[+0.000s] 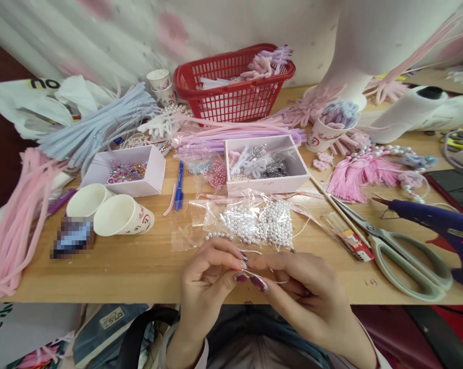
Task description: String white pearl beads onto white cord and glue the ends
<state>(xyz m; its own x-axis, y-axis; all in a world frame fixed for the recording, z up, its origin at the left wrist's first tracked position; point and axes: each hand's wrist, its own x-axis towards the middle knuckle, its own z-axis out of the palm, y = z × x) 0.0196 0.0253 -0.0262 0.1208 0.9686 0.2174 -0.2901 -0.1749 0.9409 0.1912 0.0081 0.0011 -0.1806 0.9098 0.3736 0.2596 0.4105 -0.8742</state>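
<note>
Both my hands meet over the table's front edge, fingertips almost touching. Pinched in my left hand [212, 279] is a thin white cord [279, 282], with a small pale bit at the fingertips that is too small to name. My right hand [308, 287] also pinches the cord, thumb and forefinger closed close to the left fingertips. Loose loops of cord stick out beside the fingers. Just beyond the hands lies a clear plastic bag of white pearl beads [241, 223], with some beads near its lower edge.
Scissors [400, 256] and a blue glue gun [427, 215] lie right. Behind stand a white box of trimmings [269, 187], a box of gems [154, 174] and a red basket [235, 102]. Left are paper cups [118, 218], a blue pen [179, 192] and pink pipe cleaners [16, 241].
</note>
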